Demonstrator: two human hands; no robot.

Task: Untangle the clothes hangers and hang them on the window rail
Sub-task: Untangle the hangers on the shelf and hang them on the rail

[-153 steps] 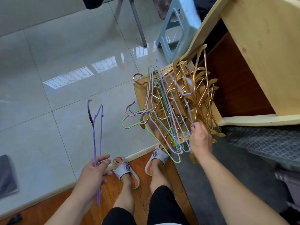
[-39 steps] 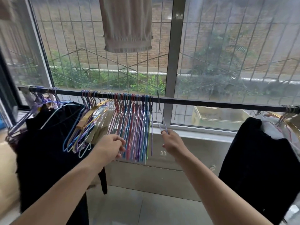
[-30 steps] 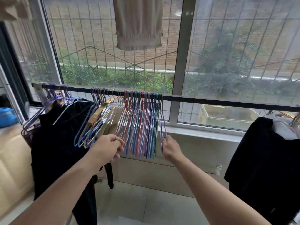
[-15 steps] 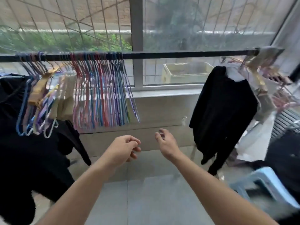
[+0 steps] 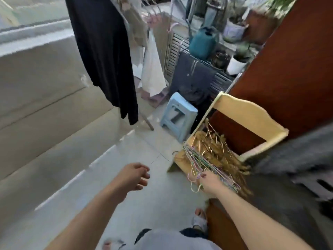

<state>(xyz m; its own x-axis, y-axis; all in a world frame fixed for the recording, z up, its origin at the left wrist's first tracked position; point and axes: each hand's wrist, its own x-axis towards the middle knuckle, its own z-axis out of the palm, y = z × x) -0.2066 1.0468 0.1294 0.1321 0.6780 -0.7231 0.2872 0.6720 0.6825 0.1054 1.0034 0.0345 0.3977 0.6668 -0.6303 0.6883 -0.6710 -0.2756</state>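
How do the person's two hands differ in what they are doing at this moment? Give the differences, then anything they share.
The right hand reaches into the tangled pile of hangers and touches the coloured wire ones; the left hand touches nothing. The right hand is beside the wooden furniture, the left hand hangs over bare floor tiles, fingers loosely curled. Both are bare and stretched forward. Blur hides whether the right hand grips yet.
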